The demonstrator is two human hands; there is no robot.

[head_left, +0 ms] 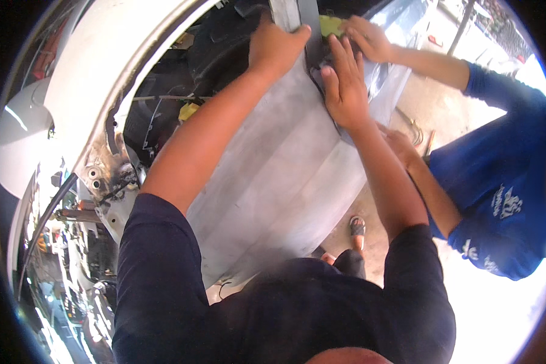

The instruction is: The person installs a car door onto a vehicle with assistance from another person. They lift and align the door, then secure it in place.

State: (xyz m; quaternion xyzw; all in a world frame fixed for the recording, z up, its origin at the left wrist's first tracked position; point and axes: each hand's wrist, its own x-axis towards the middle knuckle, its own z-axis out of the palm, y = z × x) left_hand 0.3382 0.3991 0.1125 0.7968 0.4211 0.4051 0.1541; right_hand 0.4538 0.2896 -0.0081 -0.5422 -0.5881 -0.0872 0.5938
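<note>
The grey car body panel is leaning against the white car body, and the left hand is gripping its top edge while the right hand is pressing flat, fingers spread, beside a co-worker's hand on a yellow-green piece. I am thinking the panel could be slipping down or pinching fingers, because three hands are crowding one edge. The fastening point under the hands is staying hidden, and the panel's lower end is covered by the person's dark shirt.
</note>
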